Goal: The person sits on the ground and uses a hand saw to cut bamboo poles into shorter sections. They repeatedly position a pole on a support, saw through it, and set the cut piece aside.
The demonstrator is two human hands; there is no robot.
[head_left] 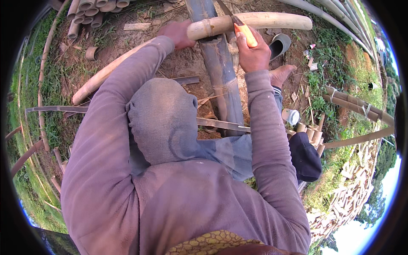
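Note:
A thick pale bamboo pole (272, 20) lies across a dark beam (219, 72) in front of me. My left hand (177, 34) is closed on the pole's left end, its fingers partly hidden behind it. My right hand (254, 53) grips the orange handle (246, 35) of a cutting tool. Its dark, narrow blade (225, 7) crosses the pole near the beam and runs up out of the picture. Whether this is a saw or a knife I cannot tell.
Cut bamboo tubes (90, 10) are stacked at the far left. Another bamboo pole (106, 70) slants under my left forearm. Right of me are a grey shoe (280, 45), a bare foot (282, 74), a white tub (290, 116) and a dark cap (304, 157). Long poles (359, 106) edge the right.

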